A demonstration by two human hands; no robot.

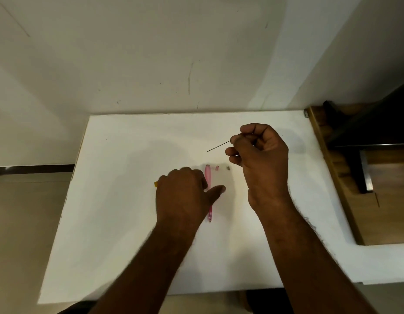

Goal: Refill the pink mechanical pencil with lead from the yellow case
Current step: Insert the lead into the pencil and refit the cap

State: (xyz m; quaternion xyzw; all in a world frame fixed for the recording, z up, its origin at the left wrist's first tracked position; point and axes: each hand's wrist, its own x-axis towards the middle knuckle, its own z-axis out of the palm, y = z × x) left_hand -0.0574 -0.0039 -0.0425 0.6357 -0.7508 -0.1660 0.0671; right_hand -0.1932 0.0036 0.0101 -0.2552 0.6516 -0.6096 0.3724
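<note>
Pink and translucent, the mechanical pencil (208, 177) lies on the white bench (119, 200), its length running from 12 to 6 o'clock, with its middle hidden under the thumb of the left hand (185, 196). That hand rests knuckles up on the bench at 9 o'clock of the pencil, fingers curled down over something; only a yellow corner, seemingly the lead case (155, 184), peeks out at the hand's 9 o'clock edge, so whether the grip is clamped on it cannot be told. At 3 o'clock of the pencil's top end sit two small loose parts, apart from each other: a tiny pink cap (217, 168) just beside the pencil, then a small grey piece (228, 168) farther out. The right hand (262, 152) is raised above the bench at 1 o'clock of the pencil, wrist bent, its grip pinched together on a thin dark lead (218, 147) between thumb and forefinger; the lead sticks out toward 8 o'clock, its free tip above the pencil's top end and clear of it. Both forearms reach in bare from 6 o'clock. Behind the bench stands a pale scuffed wall (151, 53); at 3 o'clock is dark wooden furniture (377, 177), and at 9 o'clock a beige floor (26, 211).
</note>
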